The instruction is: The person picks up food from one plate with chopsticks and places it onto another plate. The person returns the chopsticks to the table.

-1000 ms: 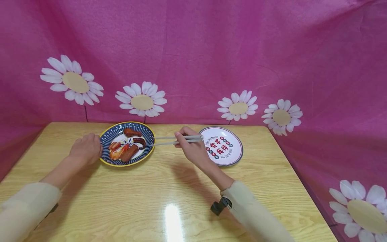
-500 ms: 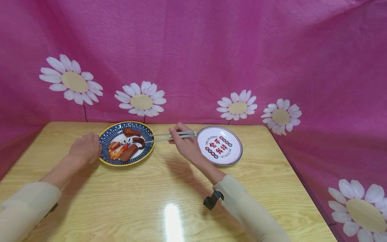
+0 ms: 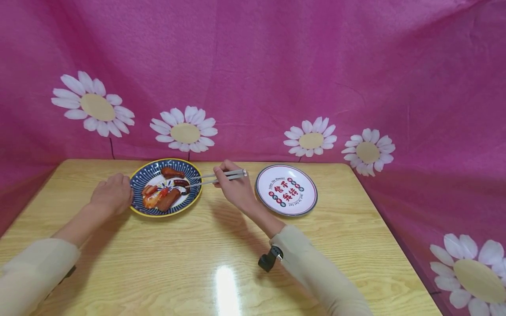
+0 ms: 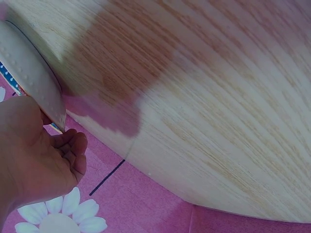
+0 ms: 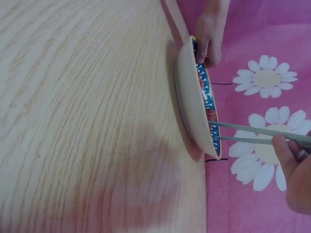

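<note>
My left hand (image 3: 112, 194) pinches the left rim of a blue patterned plate (image 3: 136, 202) with a yellow edge; its curled fingers (image 4: 74, 148) show in the left wrist view. On this plate lie a brown drumstick-like piece (image 3: 171, 172), a dark curved piece (image 3: 182, 190), an orange shrimp (image 3: 151, 202), a brown ridged slab (image 3: 169, 200) and a small reddish piece (image 3: 149, 190). A pair of grey chopsticks (image 3: 227, 175) is held in my right hand (image 3: 239, 191), pointing left over the plate's right rim. Their spread tips are right at the dark curved piece.
A white plate (image 3: 265, 199) with red printed characters stands right of my right hand. Both plates are on a light wooden table (image 3: 178, 263). Behind the table's back edge hangs a pink cloth (image 3: 253, 87) with white flowers.
My right hand has moved left with the chopsticks, bringing their tips from the blue plate's right rim in to the dark curved piece. The left hand and both plates have stayed put.
</note>
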Available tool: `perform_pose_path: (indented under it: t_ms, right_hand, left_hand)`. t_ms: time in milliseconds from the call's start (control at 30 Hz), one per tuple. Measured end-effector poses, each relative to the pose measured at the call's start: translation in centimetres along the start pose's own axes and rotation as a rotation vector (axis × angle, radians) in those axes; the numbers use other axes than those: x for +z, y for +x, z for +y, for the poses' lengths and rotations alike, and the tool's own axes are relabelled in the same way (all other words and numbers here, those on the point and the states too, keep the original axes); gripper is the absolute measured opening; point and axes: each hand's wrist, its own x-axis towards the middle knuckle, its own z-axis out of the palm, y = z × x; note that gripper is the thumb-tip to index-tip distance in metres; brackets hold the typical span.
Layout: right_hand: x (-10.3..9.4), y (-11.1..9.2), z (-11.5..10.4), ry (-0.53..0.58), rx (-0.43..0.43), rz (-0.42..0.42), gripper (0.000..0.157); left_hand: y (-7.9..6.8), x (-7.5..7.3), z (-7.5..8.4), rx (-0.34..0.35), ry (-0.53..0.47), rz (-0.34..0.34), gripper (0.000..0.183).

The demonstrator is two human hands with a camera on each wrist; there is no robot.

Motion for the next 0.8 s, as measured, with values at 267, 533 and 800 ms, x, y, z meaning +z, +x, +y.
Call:
perform_pose_path:
  t_ms: [267, 533, 800]
  right_hand:
    - [0.5, 0.4, 0.5, -0.046, -0.006, 0.015, 0.023]
    - [1.3, 0.6, 0.8, -0.116, -0.012, 0.026, 0.021]
    - [1.6, 0.6, 0.7, -0.144, 0.003, 0.022, 0.022]
  left_hand:
    - [0.0, 0.0, -0.1, -0.004, -0.019, 0.009, 0.030]
    - [0.0, 0.2, -0.3, 0.005, -0.015, 0.025, 0.031]
    - [0.1, 0.5, -0.6, 0.025, 0.012, 0.053, 0.031]
